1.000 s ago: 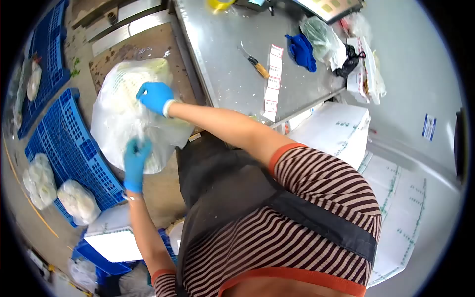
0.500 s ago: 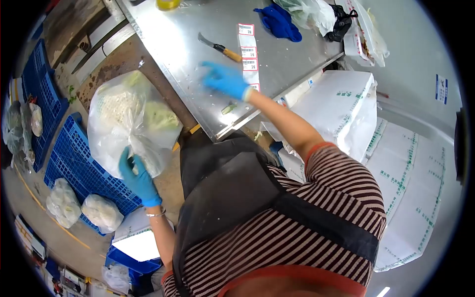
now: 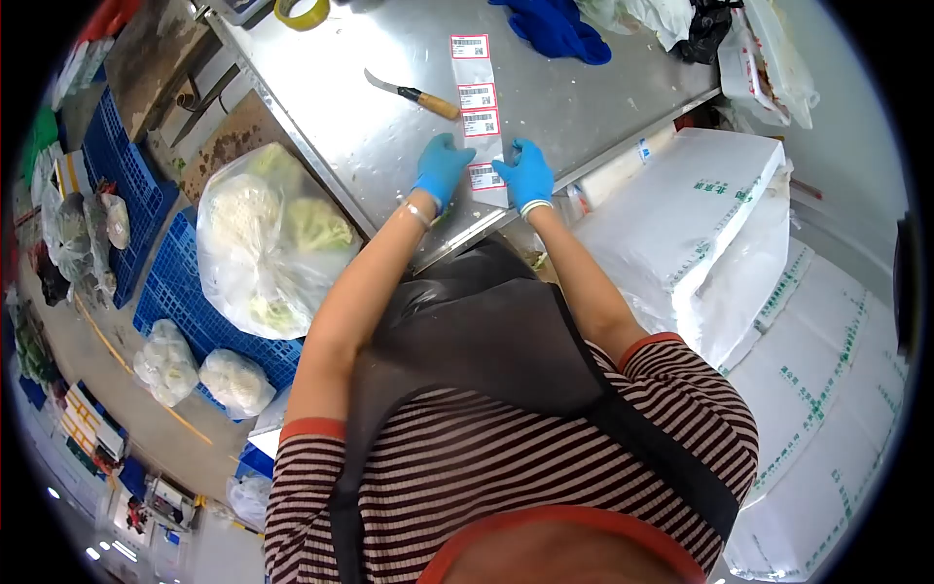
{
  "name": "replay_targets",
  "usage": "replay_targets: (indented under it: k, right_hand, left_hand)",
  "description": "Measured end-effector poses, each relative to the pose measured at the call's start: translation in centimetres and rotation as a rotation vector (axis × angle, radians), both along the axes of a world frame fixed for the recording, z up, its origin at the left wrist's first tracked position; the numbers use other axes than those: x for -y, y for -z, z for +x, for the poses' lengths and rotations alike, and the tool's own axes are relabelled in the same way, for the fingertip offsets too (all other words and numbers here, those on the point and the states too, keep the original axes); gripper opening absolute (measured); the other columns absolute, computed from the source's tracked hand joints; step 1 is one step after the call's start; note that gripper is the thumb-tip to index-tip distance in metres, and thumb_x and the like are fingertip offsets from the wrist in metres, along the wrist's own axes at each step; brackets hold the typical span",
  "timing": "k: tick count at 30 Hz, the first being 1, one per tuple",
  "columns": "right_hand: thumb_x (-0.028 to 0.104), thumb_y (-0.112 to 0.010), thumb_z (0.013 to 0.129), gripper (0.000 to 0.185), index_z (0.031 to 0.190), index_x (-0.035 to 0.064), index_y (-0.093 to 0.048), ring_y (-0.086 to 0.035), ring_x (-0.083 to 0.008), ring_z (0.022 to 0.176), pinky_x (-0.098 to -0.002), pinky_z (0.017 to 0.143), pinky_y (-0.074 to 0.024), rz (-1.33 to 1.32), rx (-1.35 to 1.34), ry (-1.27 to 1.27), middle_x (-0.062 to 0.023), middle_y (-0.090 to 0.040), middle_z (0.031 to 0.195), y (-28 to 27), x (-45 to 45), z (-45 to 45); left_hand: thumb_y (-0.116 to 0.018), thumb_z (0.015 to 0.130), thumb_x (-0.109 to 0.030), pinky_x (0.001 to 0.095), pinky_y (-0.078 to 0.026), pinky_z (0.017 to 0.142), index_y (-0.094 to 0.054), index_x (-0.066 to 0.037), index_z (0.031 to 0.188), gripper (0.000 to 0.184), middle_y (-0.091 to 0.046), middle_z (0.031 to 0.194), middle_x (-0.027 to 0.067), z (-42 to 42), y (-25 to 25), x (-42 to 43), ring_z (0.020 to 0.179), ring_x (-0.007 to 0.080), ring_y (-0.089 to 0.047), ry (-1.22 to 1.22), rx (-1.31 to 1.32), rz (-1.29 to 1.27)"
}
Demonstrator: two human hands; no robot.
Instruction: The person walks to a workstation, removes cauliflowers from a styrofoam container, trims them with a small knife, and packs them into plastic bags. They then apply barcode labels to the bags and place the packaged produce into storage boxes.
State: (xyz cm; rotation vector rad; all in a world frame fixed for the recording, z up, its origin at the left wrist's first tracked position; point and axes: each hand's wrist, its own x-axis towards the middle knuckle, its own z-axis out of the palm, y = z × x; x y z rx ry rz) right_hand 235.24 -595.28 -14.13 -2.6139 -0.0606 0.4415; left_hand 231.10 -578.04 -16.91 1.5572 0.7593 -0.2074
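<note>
A strip of white labels (image 3: 478, 95) with red borders, barcodes and square codes lies on the metal table, running toward its front edge. At the strip's lower end, my left hand (image 3: 443, 167), in a blue glove, has its fingers curled in at the left edge. My right hand (image 3: 526, 177), also gloved in blue, is closed at the right edge of the same label. The exact pinch of the fingertips is partly hidden. Just beyond my left hand lies a knife (image 3: 428, 99) with a wooden handle and a curved dark blade.
Left of the metal table (image 3: 336, 107), a clear bag of cauliflower (image 3: 277, 243) sits by blue plastic pallets (image 3: 161, 297). Smaller bags (image 3: 236, 383) rest there too. A tape roll (image 3: 302, 12) and blue cloth (image 3: 556, 29) lie farther back. White foam boxes (image 3: 705, 185) stand at right.
My left hand has left the bag of cauliflower and come over to the label strip. My right hand has moved right and down from near the knife to the strip's lower end.
</note>
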Motion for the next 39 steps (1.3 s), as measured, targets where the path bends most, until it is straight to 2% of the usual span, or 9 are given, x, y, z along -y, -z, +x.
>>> replay_targets:
  k: [4, 7, 12, 17, 23, 25, 30, 34, 39]
  right_hand:
    - [0.031, -0.075, 0.076, 0.056, 0.122, 0.0091, -0.052, -0.062, -0.0319, 0.102, -0.0429, 0.085, -0.0498, 0.021, -0.048, -0.045, -0.0141, -0.059, 0.115, -0.4, 0.6, 0.1]
    - [0.028, -0.074, 0.077, 0.052, 0.121, 0.0108, -0.052, -0.061, -0.0315, 0.099, -0.0439, 0.083, -0.0495, 0.045, -0.057, -0.062, -0.0133, -0.059, 0.113, -0.7, 0.9, 0.7]
    - [0.022, -0.070, 0.079, 0.029, 0.106, 0.0120, -0.064, -0.061, -0.0303, 0.091, -0.0430, 0.078, -0.0476, 0.155, 0.332, -0.355, -0.0099, -0.063, 0.101, -1.9, 0.3, 3.9]
    - [0.028, -0.069, 0.079, 0.021, 0.095, 0.0142, -0.069, -0.060, -0.0279, 0.083, -0.0402, 0.072, -0.0459, 0.124, 0.289, -0.640, -0.0062, -0.064, 0.087, -2.5, -2.8, 6.3]
    - [0.028, -0.065, 0.083, 0.014, 0.087, 0.0151, -0.069, -0.061, -0.0301, 0.073, -0.0421, 0.066, -0.0466, 0.030, 0.209, -0.827, -0.0093, -0.064, 0.078, -1.0, -4.3, 8.8]
    - [0.026, -0.065, 0.082, 0.015, 0.087, 0.0126, -0.070, -0.061, -0.0323, 0.074, -0.0414, 0.065, -0.0476, 0.023, 0.109, -0.862, -0.0111, -0.064, 0.078, -1.1, -4.5, 10.0]
    - [0.024, -0.060, 0.083, 0.022, 0.082, 0.0031, -0.066, -0.064, -0.0277, 0.070, -0.0392, 0.068, -0.0504, 0.385, -0.075, -0.044, -0.0188, -0.066, 0.079, 1.2, -3.1, 13.4]
    - [0.020, -0.059, 0.085, 0.022, 0.092, 0.0005, -0.066, -0.059, -0.0170, 0.071, -0.0345, 0.068, -0.0492, 0.605, 0.199, 0.442, -0.0102, -0.066, 0.083, 0.8, 1.0, 18.1]
    - [0.020, -0.062, 0.087, 0.021, 0.098, 0.0017, -0.066, -0.057, -0.0131, 0.076, -0.0285, 0.072, -0.0485, 0.524, 0.439, 0.302, -0.0044, -0.064, 0.086, -7.2, -0.9, 18.8]
  left_hand:
    - [-0.077, 0.071, -0.025, 0.0363, -0.050, 0.088, -0.059, 0.001, 0.118, 0.057, -0.066, 0.111, 0.0194, 3.3, 0.7, 1.4, 0.101, 0.0292, -0.065, 0.016, -0.086, 0.071]
    - [-0.077, 0.068, -0.019, 0.0368, -0.051, 0.086, -0.062, 0.000, 0.112, 0.051, -0.068, 0.105, 0.0182, 4.1, 0.2, 1.4, 0.097, 0.0294, -0.066, 0.064, -0.160, 0.134]
    - [-0.073, 0.070, -0.010, 0.0337, -0.052, 0.081, -0.069, 0.000, 0.101, 0.033, -0.070, 0.093, 0.0151, 2.5, 0.4, 1.1, 0.087, 0.0245, -0.068, 0.154, -0.226, 0.060]
    - [-0.070, 0.077, 0.000, 0.0263, -0.051, 0.075, -0.065, 0.003, 0.111, 0.035, -0.066, 0.095, 0.0046, 1.6, 1.8, 1.0, 0.081, 0.0109, -0.060, 0.043, -0.090, -0.157]
    - [-0.065, 0.080, 0.001, 0.0244, -0.049, 0.077, -0.062, 0.001, 0.119, 0.039, -0.062, 0.092, 0.0016, 1.6, 2.2, 0.2, 0.081, 0.0092, -0.056, 0.093, 0.009, 0.010]
    - [-0.065, 0.080, -0.003, 0.0287, -0.050, 0.079, -0.061, 0.000, 0.121, 0.041, -0.065, 0.097, 0.0080, 1.6, 1.5, -0.1, 0.086, 0.0150, -0.060, 0.120, 0.013, 0.024]
    - [-0.065, 0.078, -0.005, 0.0292, -0.049, 0.078, -0.059, 0.000, 0.122, 0.044, -0.063, 0.094, 0.0065, 2.4, 0.6, -0.4, 0.084, 0.0153, -0.058, 0.070, 0.041, -0.183]
    - [-0.066, 0.079, -0.005, 0.0251, -0.046, 0.077, -0.059, 0.000, 0.123, 0.044, -0.059, 0.091, 0.0009, 3.2, -0.4, -0.2, 0.083, 0.0109, -0.054, -0.006, 0.084, -0.293]
    - [-0.069, 0.081, -0.016, 0.0285, -0.047, 0.083, -0.059, -0.002, 0.123, 0.046, -0.063, 0.101, 0.0071, 0.1, -3.1, -1.0, 0.092, 0.0162, -0.058, -0.011, 0.035, -0.176]
